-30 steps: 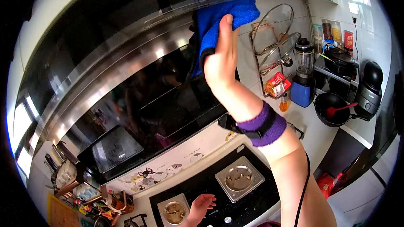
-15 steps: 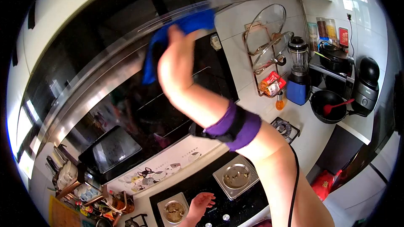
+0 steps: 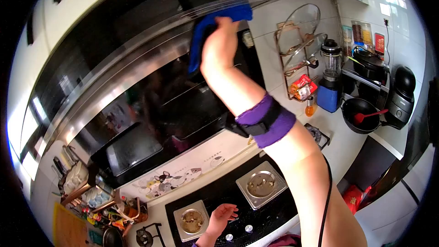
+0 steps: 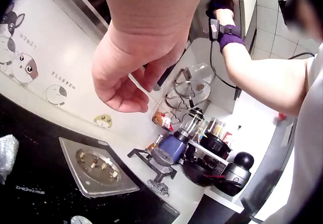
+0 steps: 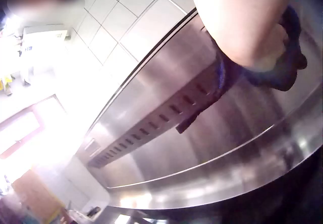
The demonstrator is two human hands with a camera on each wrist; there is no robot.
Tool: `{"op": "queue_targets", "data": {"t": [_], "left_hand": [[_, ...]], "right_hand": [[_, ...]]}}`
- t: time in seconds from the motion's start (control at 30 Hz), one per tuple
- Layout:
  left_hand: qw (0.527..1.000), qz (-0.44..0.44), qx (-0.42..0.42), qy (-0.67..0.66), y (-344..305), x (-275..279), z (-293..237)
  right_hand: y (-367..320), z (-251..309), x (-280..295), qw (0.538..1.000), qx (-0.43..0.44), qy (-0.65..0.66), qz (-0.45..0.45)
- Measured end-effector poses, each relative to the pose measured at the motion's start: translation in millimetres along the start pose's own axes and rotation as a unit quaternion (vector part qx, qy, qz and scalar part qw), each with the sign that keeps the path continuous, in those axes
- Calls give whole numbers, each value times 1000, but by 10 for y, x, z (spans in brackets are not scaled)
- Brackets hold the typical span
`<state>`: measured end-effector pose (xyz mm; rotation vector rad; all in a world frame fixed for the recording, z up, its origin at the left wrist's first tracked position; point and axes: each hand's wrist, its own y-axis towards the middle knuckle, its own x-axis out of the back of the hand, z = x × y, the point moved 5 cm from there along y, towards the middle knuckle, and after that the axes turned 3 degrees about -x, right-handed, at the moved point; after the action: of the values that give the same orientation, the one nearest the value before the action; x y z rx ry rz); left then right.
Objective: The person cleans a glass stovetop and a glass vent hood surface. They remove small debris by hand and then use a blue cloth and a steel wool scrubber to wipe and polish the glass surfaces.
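Observation:
In the head view my right hand [image 3: 221,45] is raised to the range hood and holds a blue cloth [image 3: 196,48] against its steel and black front. The right wrist view shows the cloth [image 5: 227,75] on the hood's steel surface [image 5: 212,143], with much of the hand [image 5: 262,47] cut off or blurred. Low over the black cooktop [image 3: 219,178], my left hand [image 3: 222,215] hangs loosely curled and holds nothing. In the left wrist view that hand [image 4: 131,67] has relaxed, bent fingers.
Two square metal burner trays [image 3: 178,221] lie on the cooktop. To the right stand a lid rack, a blue blender [image 3: 328,96] and a black pan [image 3: 350,126] with a red utensil. A shelf of cups [image 3: 75,178] and bottles is at the lower left.
The right hand and cloth swept left along the hood, then came partway back right, and sit left of where they were a second ago. The left hand stays nearly still.

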<state>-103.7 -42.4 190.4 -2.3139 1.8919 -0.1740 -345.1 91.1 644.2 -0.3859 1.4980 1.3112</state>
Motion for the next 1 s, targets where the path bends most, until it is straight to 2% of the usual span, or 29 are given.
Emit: {"op": "queue_targets", "data": {"t": [0.07, 0.1, 0.2, 0.33, 0.47, 0.57, 0.67, 0.77, 0.8, 0.83, 0.9, 0.93, 0.97, 1.0], "left_hand": [[1000, -28, -14, 1, -156, 198, 6], [999, -41, -21, -13, -265, 305, 11], [995, -89, -38, -27, -606, 703, 80], [985, -153, -64, -49, -1095, 1203, 176], [973, -214, -78, -48, -1557, 1647, 262], [963, -240, -95, -73, -1863, 1975, 264], [951, -278, -110, -76, -2154, 2366, 75], [938, -312, -138, -63, -2338, 2777, -131], [935, -315, -149, -64, -2351, 2895, -177], [933, -317, -158, -64, -2358, 2994, -227], [931, -319, -168, -62, -2330, 3110, -358], [930, -316, -175, -62, -2300, 3146, -411], [930, -312, -183, -63, -2272, 3168, -442], [934, -296, -188, -70, -2233, 3171, -456]], "right_hand": [[-329, -384, -313, 999, 28, -29, 32], [-610, -368, -523, 998, -8, 52, 25], [-1100, -592, -958, 994, -49, 99, 14], [-1936, -1000, -1531, 990, -25, 130, 53], [-2904, -1325, -2171, 991, -83, 75, 71], [-3496, -1415, -2584, 981, -133, 112, 82], [-4030, -1516, -2968, 985, -118, 87, 88], [-4460, -1711, -3282, 980, -130, 51, 145], [-4627, -2019, -3403, 973, -134, 9, 188], [-4789, -2056, -3476, 966, -160, -7, 205], [-4950, -2147, -3489, 920, -147, -24, 362], [-4959, -2230, -3451, 912, -125, -39, 388], [-4912, -2296, -3389, 915, -87, -73, 386], [-4787, -2216, -3261, 935, -80, -54, 342]]}}
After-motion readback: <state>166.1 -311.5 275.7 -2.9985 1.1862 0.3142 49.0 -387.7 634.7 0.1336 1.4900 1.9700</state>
